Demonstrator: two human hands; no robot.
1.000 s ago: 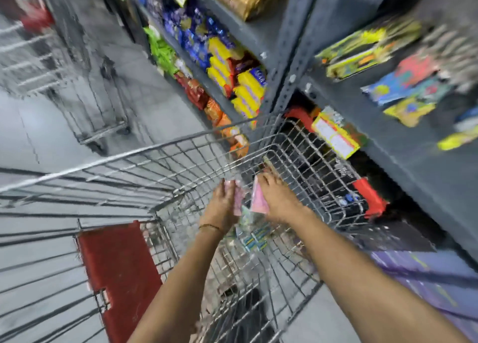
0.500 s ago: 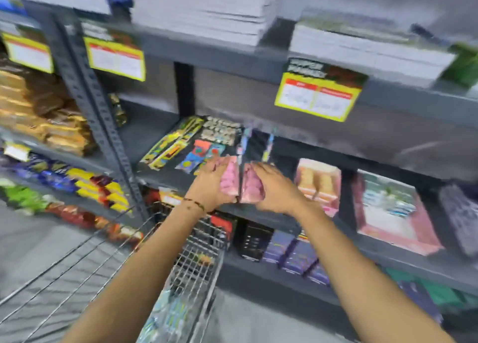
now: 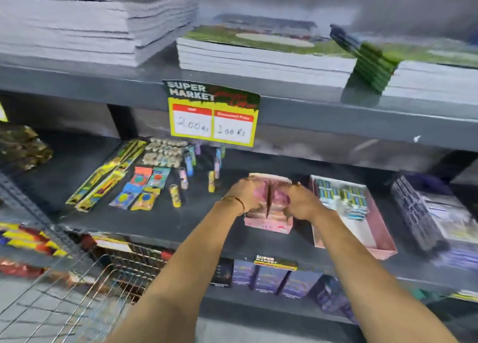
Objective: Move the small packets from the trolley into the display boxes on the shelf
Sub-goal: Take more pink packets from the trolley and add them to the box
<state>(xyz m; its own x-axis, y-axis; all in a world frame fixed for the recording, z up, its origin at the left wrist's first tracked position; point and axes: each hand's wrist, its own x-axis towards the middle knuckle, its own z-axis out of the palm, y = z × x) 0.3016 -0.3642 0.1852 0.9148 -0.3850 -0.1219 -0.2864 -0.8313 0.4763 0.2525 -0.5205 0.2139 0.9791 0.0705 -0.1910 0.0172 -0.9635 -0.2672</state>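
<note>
A grey metal shelf (image 3: 160, 221) runs across a shop aisle, with stacks of notebooks (image 3: 258, 58) on the tier above and a yellow price tag (image 3: 212, 120) hanging from its edge. At the lower left, the wire trolley (image 3: 64, 298) stands close against the shelving.

Both arms reach in to a small pink display box (image 3: 269, 226) near the front of the middle tier. The left hand (image 3: 245, 195) is curled around a bunch of pink packets (image 3: 263, 190), and the right hand (image 3: 302, 203) is closed on a second bunch (image 3: 280, 196); the two bunches sit side by side just over the open top of the box, with a dark gap between them. The picture is blurred, so I cannot tell whether the packets' lower ends are already inside.

Just to the right lies a wider pink tray (image 3: 382, 247), with blue-and-white packets (image 3: 344, 195) filling its back part.

The risk, as I see it, is in the release. The box looks light and sits near the shelf edge, so a downward push from both hands at once might tip it forward or nudge it off. Packets loosely bunched might also fan out, catch on the rim and spill onto the shelf, or slide across into the neighbouring tray.
</note>
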